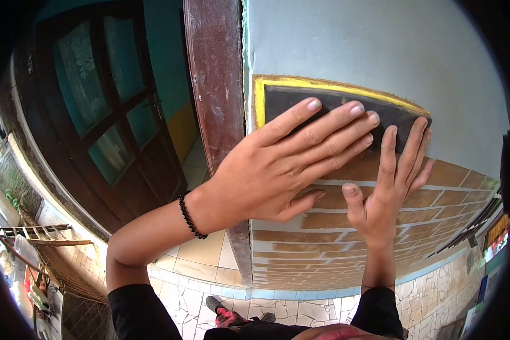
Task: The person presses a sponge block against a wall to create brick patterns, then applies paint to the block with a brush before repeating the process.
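Observation:
My left hand (277, 164) lies flat with its fingers stretched out, over a black sheet-like patch (277, 102) on the wall. A dark beaded bracelet (190, 216) circles that wrist. Beside it, my right hand (384, 195) rests against the patch's right part, fingers extended upward and thumb spread. Neither hand grips anything. A yellow border (259, 105) runs along the patch's left and top edges. Parts of the patch are hidden behind my fingers. Below it, the wall carries a brown brick pattern (323, 222) with pale joints.
A worn wooden door frame (218, 73) stands left of the wall, with a dark glass-paned door (113, 85) beyond it. My feet stand on broken-tile flooring (300, 309). Wooden slats (45, 232) and assorted items sit at the far left.

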Tool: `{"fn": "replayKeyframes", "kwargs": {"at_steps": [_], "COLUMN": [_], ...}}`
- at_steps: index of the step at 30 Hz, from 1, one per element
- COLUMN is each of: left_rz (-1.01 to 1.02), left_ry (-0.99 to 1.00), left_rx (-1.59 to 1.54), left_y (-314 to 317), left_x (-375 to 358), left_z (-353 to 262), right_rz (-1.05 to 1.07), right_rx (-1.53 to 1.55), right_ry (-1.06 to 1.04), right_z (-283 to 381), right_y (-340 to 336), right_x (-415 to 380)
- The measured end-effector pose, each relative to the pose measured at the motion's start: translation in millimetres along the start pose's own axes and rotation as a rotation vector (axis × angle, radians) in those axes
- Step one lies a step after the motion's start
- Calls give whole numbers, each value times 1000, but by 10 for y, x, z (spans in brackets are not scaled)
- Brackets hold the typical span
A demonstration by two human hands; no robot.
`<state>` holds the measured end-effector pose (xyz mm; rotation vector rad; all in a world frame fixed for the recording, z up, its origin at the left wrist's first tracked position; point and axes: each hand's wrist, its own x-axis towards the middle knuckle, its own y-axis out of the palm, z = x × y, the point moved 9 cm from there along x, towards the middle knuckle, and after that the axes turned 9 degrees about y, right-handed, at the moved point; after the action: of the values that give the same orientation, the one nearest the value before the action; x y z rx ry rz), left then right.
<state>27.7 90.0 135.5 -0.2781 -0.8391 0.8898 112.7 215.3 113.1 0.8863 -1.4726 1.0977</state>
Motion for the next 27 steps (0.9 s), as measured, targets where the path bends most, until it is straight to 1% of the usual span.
{"fn": "replayKeyframes", "kwargs": {"at_steps": [5,7,9,12,15,16,17,19,22,24,27], "left_rz": [18,4,21,43,20,17,28,61,43,56,44], "left_ry": [-9,2,-12,5,-10,-20,-36,-63,-30,-13,-11], "left_rx": [-31,47,-2,38,43,-14,-58,-147,-126,-66,-63], "left_y": [-3,-17,-23,-13,-28,-69,-115,-215,-277,-213,-174], "left_x": [15,24,25,19,24,25,41,45,51,27,4], "left_z": [-5,-9,-5,-11,-7,-10,-14,-58,-43,-52,-65], "right_rz": [5,-1,-20,8,-30,5,96,221,251,234,194], "right_rx": [-10,-12,-2,-9,-37,-38,-71,-6,0,5,33], "right_ry": [4,5,5,23,5,15,46,94,106,111,100], "right_z": [10,14,31,29,39,37,47,101,85,86,78], "right_y": [-25,-13,-6,-12,10,-4,-38,-192,-228,-217,-228], "right_x": [21,25,26,-8,25,24,21,55,47,8,14]}}
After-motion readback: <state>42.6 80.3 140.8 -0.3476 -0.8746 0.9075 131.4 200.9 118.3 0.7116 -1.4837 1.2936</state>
